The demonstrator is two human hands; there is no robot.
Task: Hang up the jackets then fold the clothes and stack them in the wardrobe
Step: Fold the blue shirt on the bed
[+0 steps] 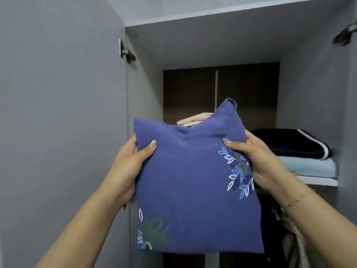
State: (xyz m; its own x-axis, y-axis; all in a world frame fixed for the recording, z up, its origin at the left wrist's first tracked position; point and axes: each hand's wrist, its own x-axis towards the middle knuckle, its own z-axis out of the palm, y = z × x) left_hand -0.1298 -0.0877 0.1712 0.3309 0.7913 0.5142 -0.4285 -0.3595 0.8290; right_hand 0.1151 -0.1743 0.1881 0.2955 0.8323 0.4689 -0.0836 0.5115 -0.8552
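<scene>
Both arms raised | left hand point(129, 167) and right hand point(259, 163) fingers clamped on folded blue shirt point(193, 190) edges

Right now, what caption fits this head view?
Both hands hold a folded blue top before a wardrobe shelf.
</scene>
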